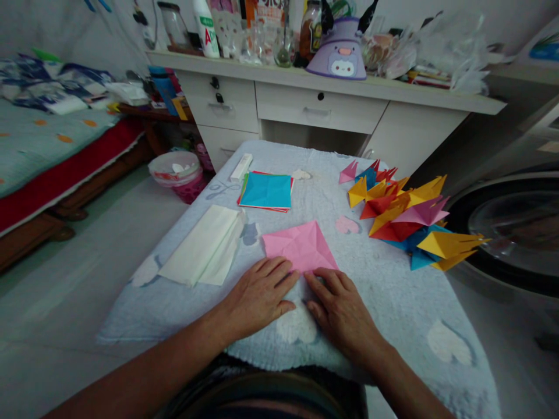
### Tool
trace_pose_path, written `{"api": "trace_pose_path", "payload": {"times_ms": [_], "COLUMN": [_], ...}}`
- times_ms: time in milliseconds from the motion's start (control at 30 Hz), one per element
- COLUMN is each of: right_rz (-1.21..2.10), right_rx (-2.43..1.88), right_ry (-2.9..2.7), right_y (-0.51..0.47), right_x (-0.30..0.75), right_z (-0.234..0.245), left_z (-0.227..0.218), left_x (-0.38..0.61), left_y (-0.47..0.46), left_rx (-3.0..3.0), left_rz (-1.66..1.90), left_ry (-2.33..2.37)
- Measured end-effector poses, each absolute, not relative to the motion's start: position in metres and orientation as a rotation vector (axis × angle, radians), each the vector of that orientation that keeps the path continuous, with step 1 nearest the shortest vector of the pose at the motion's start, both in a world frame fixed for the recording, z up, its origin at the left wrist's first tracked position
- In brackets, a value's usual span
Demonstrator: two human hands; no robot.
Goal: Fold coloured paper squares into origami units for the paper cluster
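A pink sheet of origami paper [301,244] with fold creases lies on the cloth-covered table in front of me. My left hand [262,294] rests palm down at its near left edge, fingers stretched out and the fingertips on the paper. On the near right edge, my right hand [338,305] presses with its fingertips, fingers apart and slightly bent. Both hands lie close together, and neither grips the sheet. Beyond the sheet is a stack of coloured paper squares [266,191], a blue one on top.
Several folded paper cranes [402,203] in yellow, red, blue and pink stand to the right. Left of the pink sheet lies a folded white paper [205,244], and a small white box [241,167] is farther back. A white desk [323,110] stands behind the table [393,326].
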State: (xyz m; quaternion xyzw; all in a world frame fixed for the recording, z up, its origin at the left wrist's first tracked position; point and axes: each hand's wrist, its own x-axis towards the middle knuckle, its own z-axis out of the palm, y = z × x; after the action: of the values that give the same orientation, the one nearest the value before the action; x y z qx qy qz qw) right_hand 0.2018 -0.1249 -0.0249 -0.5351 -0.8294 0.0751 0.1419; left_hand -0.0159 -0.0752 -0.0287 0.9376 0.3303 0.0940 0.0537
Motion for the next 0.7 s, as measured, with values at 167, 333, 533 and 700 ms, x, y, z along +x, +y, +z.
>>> {"api": "trace_pose_path", "payload": {"times_ms": [167, 333, 533, 700], "right_rz": [0.197, 0.167, 0.104, 0.044], "right_rx": [-1.639, -1.663, -1.665, -1.675], "right_ry": [-2.395, -2.422, -2.474, -2.527], "right_y": [-0.122, -0.12, -0.118, -0.117], "right_x": [0.196, 0.193, 0.19, 0.185], "right_z": [-0.025, -0.023, -0.023, -0.019], "left_z": [-0.026, -0.023, -0.021, -0.019], "left_x": [-0.024, -0.03, -0.041, -0.043], "left_y": [-0.078, -0.083, -0.085, -0.082], "left_rx": [2.849, 2.858, 2.888, 2.904], "left_rz": [0.293, 0.301, 0.293, 0.393], "left_ry": [1.032, 1.075, 1.155, 1.242]}}
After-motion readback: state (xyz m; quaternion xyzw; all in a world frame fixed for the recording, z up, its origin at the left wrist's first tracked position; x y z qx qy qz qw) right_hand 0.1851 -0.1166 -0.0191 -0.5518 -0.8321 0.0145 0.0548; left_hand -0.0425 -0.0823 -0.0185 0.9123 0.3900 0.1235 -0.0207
